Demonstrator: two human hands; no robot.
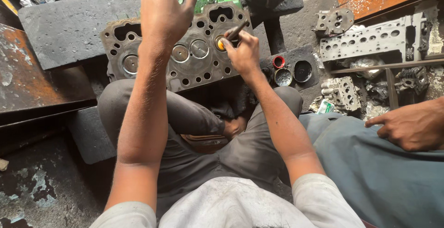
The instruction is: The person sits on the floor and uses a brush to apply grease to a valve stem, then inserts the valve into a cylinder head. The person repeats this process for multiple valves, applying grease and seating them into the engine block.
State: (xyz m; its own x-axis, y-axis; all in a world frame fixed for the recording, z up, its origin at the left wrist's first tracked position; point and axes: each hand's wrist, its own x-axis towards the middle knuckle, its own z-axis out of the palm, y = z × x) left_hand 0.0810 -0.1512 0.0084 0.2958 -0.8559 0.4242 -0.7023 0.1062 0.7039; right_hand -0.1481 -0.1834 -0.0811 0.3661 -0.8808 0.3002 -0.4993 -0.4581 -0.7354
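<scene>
You sit in a grimy engine repair workshop. A greasy cylinder head (185,47) leans before you against a dark slab (69,29), more cylinder heads (370,40) and cast engine parts (341,93) lie scattered on the oil-blackened floor (41,181), beside rusty metal sheets (27,75) and small open tins (283,76).

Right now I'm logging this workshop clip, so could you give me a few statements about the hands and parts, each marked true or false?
1. The right hand holds a dark stick-like tool against the cylinder head. True.
2. The left hand grips a hammer. False: it is raised, open and empty.
3. Three small round tins sit right of the cylinder head. True.
4. Another person's hand touches the cylinder head. False: it rests far right, apart.
</scene>
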